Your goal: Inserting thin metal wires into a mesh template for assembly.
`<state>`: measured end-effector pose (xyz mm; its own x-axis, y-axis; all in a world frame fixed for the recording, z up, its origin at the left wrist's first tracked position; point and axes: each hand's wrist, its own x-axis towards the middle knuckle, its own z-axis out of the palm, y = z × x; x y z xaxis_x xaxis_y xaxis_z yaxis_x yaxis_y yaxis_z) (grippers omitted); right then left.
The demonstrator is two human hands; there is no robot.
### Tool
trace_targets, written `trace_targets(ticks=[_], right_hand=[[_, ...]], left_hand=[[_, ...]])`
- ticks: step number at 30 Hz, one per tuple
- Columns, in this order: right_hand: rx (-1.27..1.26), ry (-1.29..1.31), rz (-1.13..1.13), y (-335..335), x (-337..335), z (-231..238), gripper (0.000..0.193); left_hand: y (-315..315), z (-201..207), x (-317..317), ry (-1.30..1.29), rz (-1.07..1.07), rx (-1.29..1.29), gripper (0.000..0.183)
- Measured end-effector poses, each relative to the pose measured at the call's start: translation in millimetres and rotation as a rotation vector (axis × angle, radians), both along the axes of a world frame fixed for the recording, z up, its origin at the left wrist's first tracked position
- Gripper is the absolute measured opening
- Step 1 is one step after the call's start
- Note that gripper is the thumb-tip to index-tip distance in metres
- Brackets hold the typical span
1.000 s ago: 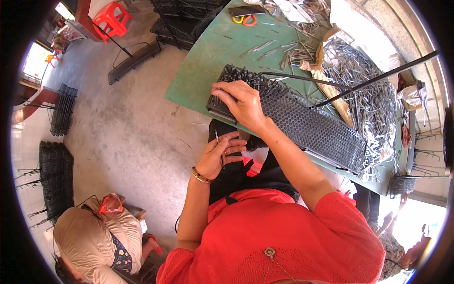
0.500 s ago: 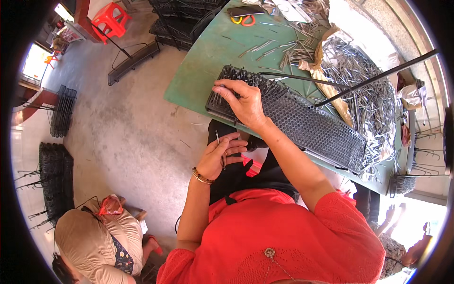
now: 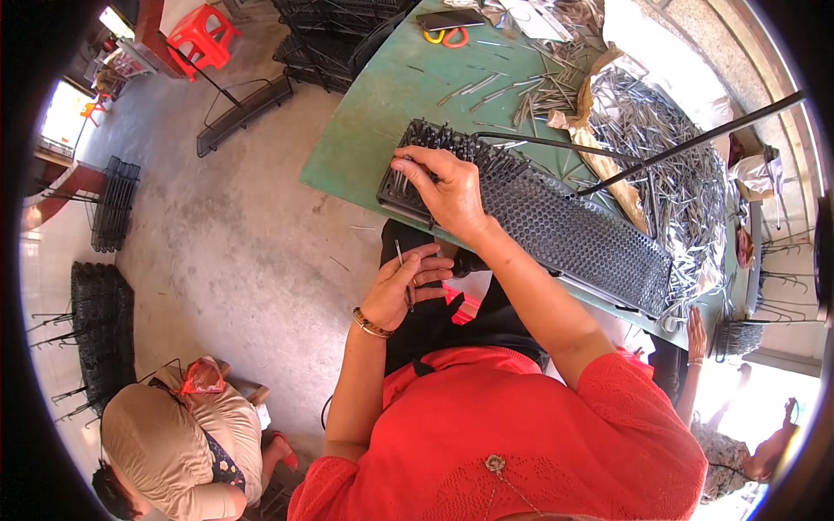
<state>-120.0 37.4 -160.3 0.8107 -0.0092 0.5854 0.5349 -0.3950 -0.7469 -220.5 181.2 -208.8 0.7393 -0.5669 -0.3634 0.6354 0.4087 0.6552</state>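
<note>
My right hand (image 3: 447,187) is over the left end of a long black honeycomb rack (image 3: 582,234), with thumb and forefinger pinched on the top of a thin metal rod at its near corner. Rods with dark tips (image 3: 426,135) stand upright and close together in that end; the holes further right look unfilled. Below the table edge, my left hand (image 3: 404,282) is palm up, with a few thin metal rods (image 3: 400,252) held under the thumb and across the fingers. How many lie there is partly hidden.
Loose metal rods are heaped in torn brown paper (image 3: 643,204) on the green table (image 3: 365,130). A black bar handle (image 3: 695,139) rises over the rack. Scissors (image 3: 456,37) and a phone (image 3: 450,19) lie at the back. Crouched at lower left is a person (image 3: 174,443).
At the right, another person's hand has risen to the table's near edge. My right hand has barely shifted at the rack, and my left hand stays where it was.
</note>
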Motion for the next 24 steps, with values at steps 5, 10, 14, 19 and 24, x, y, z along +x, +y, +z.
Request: trace_targets(ticks=[5, 10, 14, 19, 24], right_hand=[[0.197, 0.120, -0.059, 4, 1, -7, 0.015], [0.234, 0.151, -0.048, 7, 2, -12, 0.014], [-0.030, -0.019, -0.037, 9, 3, -12, 0.016], [-0.256, -0.173, 0.017, 8, 4, -17, 0.022], [-0.374, -0.259, 0.028, 7, 4, -15, 0.025]], left_hand=[[0, 0, 1, 0.009, 0.001, -0.010, 0.046], [0, 0, 1, 0.015, 0.006, -0.013, 0.045], [-1, 1, 1, 0.013, 0.006, -0.018, 0.044], [0, 1, 1, 0.003, 0.007, -0.010, 0.043], [1, -1, 0, 0.018, 0.009, -0.015, 0.042]])
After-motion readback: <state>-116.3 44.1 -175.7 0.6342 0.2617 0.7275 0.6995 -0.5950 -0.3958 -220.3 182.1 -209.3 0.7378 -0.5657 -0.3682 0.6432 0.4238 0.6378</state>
